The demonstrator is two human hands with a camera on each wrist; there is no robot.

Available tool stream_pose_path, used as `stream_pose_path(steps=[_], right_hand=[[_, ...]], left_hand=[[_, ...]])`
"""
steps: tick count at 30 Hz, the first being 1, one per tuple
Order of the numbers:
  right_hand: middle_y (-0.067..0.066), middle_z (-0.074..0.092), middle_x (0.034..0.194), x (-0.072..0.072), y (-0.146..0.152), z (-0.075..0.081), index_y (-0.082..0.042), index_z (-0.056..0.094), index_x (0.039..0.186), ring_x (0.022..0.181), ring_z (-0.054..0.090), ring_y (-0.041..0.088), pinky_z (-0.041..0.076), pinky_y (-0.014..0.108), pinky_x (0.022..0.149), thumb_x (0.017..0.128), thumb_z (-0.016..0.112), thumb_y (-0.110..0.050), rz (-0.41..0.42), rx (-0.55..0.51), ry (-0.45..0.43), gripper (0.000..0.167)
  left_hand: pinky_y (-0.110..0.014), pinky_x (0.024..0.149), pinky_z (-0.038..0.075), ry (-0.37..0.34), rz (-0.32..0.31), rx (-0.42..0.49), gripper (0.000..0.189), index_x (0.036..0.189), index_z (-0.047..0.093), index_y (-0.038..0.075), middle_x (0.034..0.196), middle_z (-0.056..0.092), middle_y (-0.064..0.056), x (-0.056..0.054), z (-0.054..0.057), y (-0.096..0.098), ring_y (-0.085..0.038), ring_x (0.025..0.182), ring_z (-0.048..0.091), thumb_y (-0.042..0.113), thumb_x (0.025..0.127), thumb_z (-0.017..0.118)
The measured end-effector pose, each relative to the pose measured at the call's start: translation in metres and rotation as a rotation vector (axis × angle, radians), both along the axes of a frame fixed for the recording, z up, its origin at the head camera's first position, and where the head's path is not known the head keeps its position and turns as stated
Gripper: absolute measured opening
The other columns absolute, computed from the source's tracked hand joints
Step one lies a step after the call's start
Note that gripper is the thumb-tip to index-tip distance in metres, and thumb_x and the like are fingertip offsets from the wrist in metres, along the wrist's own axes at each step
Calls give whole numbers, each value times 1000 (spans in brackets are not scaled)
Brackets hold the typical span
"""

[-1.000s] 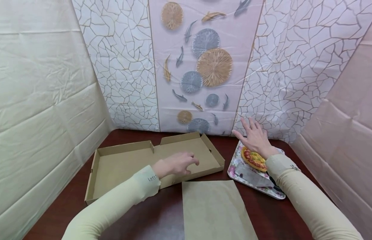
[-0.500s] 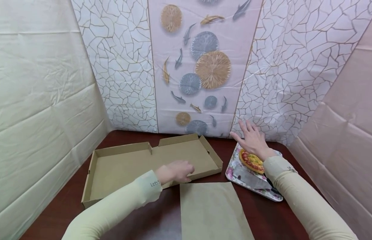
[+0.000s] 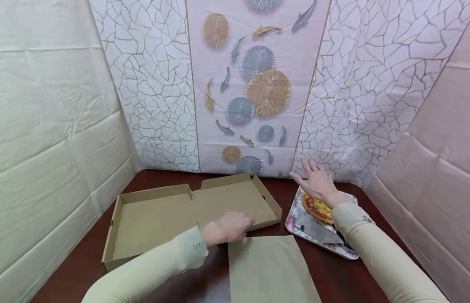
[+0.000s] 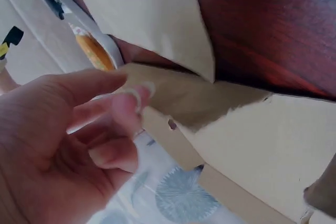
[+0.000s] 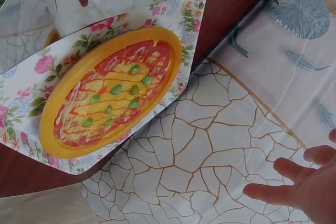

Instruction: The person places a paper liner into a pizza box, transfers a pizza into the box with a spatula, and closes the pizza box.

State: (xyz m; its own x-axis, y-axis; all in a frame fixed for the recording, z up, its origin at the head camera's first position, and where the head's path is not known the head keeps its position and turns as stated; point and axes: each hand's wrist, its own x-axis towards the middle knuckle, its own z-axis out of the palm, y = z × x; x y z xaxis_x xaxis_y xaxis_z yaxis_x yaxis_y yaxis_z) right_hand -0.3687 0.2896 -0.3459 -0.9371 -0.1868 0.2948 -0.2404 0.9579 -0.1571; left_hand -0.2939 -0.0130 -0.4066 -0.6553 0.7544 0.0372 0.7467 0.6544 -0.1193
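Note:
My left hand is over the front wall of an open cardboard pizza box, by the far edge of a brown paper sheet. In the left wrist view, its fingers bend loosely and nothing shows between thumb and fingertips; the paper lies beyond them. Fingers spread, my right hand hovers over a floral tray. On that tray lie a small round pizza and a cleaver with a dark handle. The forearm partly hides both. The right wrist view shows the pizza whole, with green bits on top.
A dark red-brown table carries everything. Behind it hangs a patterned cloth with fish and round motifs. Pale cloth walls enclose the left and right sides. The box's low walls and raised flaps stand up at its edges.
My left hand has come from over the box interior toward the box's front wall and the paper's far edge. The right hand stays over the tray. The head view has tilted slightly.

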Motion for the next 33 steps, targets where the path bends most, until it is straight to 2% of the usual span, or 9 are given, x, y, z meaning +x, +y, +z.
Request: stream_pose_path(steps=[3,4,6,9,14,17,21,28,33], right_hand=[[22,9,160,0,-2,-3,-15,11,156,140,18,52,13,79,101,95,30,-67,6,-18,-8,82],[22,9,160,0,-2,-4,-16,11,156,141,17,52,13,79,101,95,31,-66,7,-24,-11,82],[22,10,160,0,-3,-5,-15,12,156,141,17,53,13,79,101,96,32,-66,6,-27,-9,81],[22,11,160,0,-4,-5,-14,14,155,140,19,52,16,78,101,96,32,-65,5,-27,-6,80],[24,18,158,-1,-7,-2,-9,19,154,137,24,53,28,74,99,97,33,-62,29,-27,30,79],[25,21,156,-3,-9,-1,-8,21,153,134,28,55,32,71,97,98,34,-60,44,-28,60,77],[25,24,156,-4,-11,-1,-8,21,153,131,33,55,35,69,96,98,35,-58,47,-15,78,76],[25,26,155,-6,-13,-3,-9,21,153,130,36,54,35,68,97,99,33,-59,62,-18,82,75],[23,27,155,-5,-12,-2,-12,20,154,131,36,52,35,67,98,99,31,-60,61,-20,76,74]], left_hand=[[-24,57,48,-2,3,-28,28,113,64,17,87,68,4,6,-2,2,-9,71,61,17,85,71],[-24,57,48,-10,15,-40,25,109,65,17,86,67,4,7,-2,2,-9,70,60,19,85,72],[-23,55,46,-33,52,-69,11,91,66,16,78,64,5,10,-4,3,-8,65,56,22,84,73],[-20,47,41,-113,130,-87,21,70,58,15,68,60,4,14,-4,3,-7,50,52,22,85,72],[-20,36,42,-235,204,-92,26,67,55,13,65,63,-2,16,-3,1,-12,31,53,23,86,72],[-20,36,43,-224,202,-106,25,67,56,13,68,64,-2,15,-3,1,-12,31,54,22,85,71],[-18,40,42,-192,188,-122,26,67,54,15,66,62,0,14,-6,5,-10,34,53,21,89,66],[-19,37,40,-212,215,-103,25,69,54,16,69,63,0,18,-13,12,-10,34,52,16,92,64],[-18,38,40,-197,219,-108,22,71,56,15,72,65,0,18,-14,15,-9,36,53,14,91,64]])
